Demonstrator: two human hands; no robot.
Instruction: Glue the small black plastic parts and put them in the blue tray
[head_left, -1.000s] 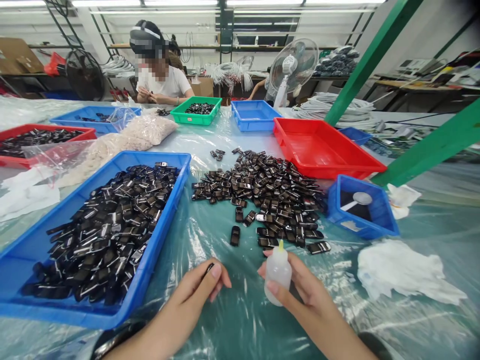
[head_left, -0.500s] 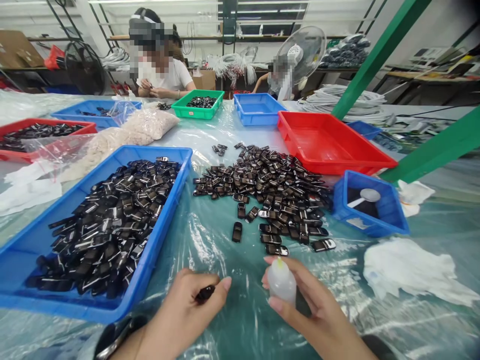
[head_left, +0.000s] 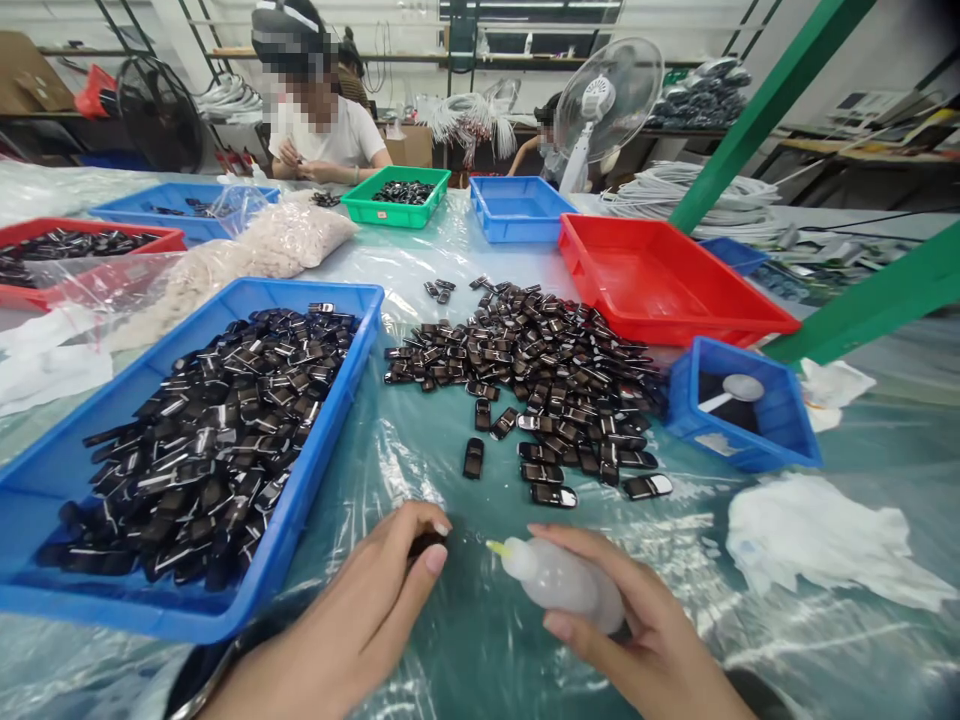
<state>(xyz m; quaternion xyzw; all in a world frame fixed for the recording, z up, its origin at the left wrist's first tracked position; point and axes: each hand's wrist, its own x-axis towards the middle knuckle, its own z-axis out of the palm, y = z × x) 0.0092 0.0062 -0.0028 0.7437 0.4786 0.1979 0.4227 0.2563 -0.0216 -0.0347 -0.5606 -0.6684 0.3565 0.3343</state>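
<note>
Between the thumb and fingers of my left hand point(head_left: 375, 590) is a small black piece point(head_left: 426, 543), mostly hidden by the fingers. My right hand point(head_left: 634, 610) grips a whitish squeeze bottle point(head_left: 566, 580), tilted so that its yellow tip point(head_left: 498, 548) points left toward the left hand, a short gap away. Beyond both hands, a heap of black car-shaped pieces point(head_left: 540, 350) lies on the table, with one single piece point(head_left: 473, 458) nearer to me. More black pieces fill the large blue tray point(head_left: 330, 455) on the left.
At the right stand a small blue bin point(head_left: 742, 450) with a spoon in it, a crumpled white cloth point(head_left: 832, 540) and a red tray point(head_left: 660, 280). A green post point(head_left: 765, 115) rises behind. Across the table sits a person point(head_left: 326, 135) near a green tray point(head_left: 397, 212).
The bottle has gone from upright to tilted, its tip now toward my left hand. My left hand has turned slightly, its fingers covering more of the black piece.
</note>
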